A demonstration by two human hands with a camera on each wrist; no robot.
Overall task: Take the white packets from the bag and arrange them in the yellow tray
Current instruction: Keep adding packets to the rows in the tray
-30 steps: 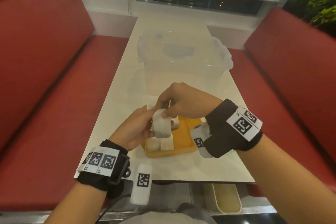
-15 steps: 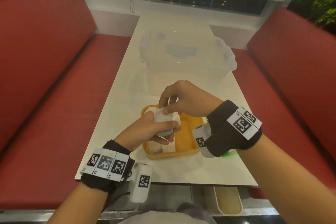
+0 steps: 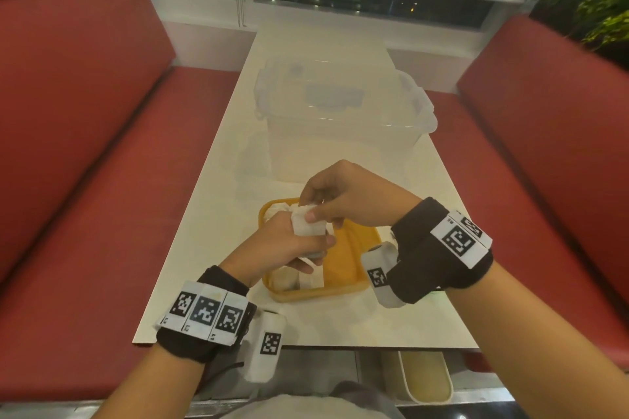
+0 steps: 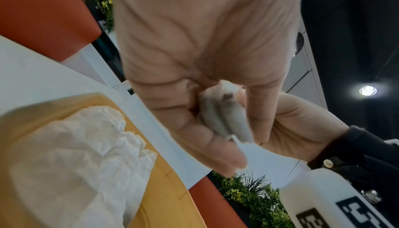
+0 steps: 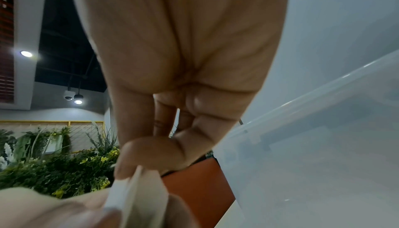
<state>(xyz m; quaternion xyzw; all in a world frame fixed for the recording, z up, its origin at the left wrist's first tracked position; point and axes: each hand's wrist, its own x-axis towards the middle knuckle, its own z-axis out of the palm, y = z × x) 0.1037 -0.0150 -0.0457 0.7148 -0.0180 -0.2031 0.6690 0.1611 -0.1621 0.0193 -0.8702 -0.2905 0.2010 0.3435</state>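
Note:
Over the yellow tray [image 3: 343, 258], my left hand [image 3: 316, 248] is curled in a fist round a small white bag [image 3: 308, 231]. My right hand [image 3: 311, 214] comes down from above and pinches a white packet [image 5: 138, 194] at the bag's top between thumb and finger. In the left wrist view the bag [image 4: 226, 120] shows squeezed between my curled fingers. A few white packets [image 3: 308, 279] lie in the tray's near left corner. More crumpled white material [image 3: 277, 211] sits at the tray's far left; the left wrist view shows it [image 4: 75, 146] close up.
A large clear plastic box [image 3: 340, 122] with a lid stands just beyond the tray on the white table [image 3: 211, 248]. Red benches [image 3: 85, 180] run along both sides. Plants stand at the far corners. The table's near edge is just below my wrists.
My left hand has closed from a loose hold into a fist round the bag and tipped it sideways. The right hand has stayed at the bag's top, pinching there.

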